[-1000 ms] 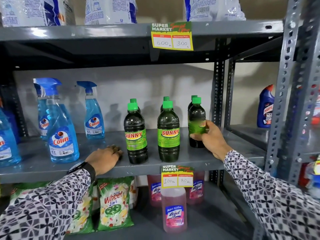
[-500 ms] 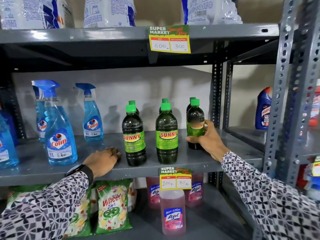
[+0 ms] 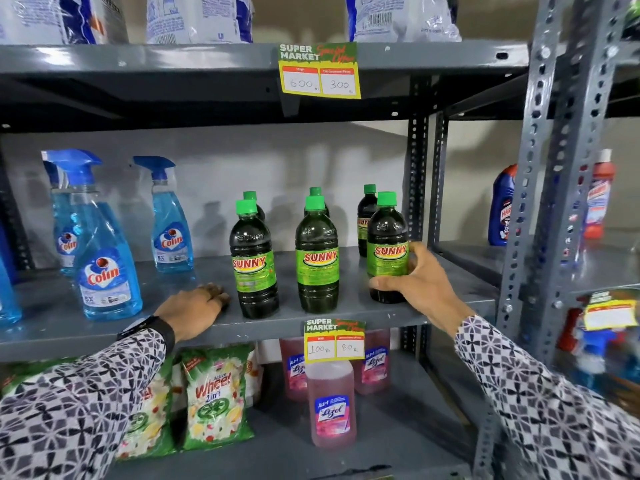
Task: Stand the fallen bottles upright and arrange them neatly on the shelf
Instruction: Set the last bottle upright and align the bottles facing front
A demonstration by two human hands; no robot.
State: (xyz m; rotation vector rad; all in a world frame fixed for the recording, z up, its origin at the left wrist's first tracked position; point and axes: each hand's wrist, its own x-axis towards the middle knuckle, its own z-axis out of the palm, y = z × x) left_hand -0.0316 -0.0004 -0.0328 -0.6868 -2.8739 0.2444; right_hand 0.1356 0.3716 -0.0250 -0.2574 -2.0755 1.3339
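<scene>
Behind the three front green bottles, three more stand half hidden, so only their caps and a bit of dark side show, and one blue spray bottle (image 3: 59,216) hides behind another. All six green bottles stand up on the grey metal shelf (image 3: 346,327), beside three blue spray bottles. My right hand (image 3: 420,289) has its fingers wrapped around the rightmost green bottle (image 3: 387,251) near the shelf's front edge, while my left hand (image 3: 192,311) lies on the shelf, fingers curled and holding nothing.

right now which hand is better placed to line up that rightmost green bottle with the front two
Right. The right hand already wraps the rightmost bottle; the left hand rests flat on the shelf, beyond the other bottles.
</scene>
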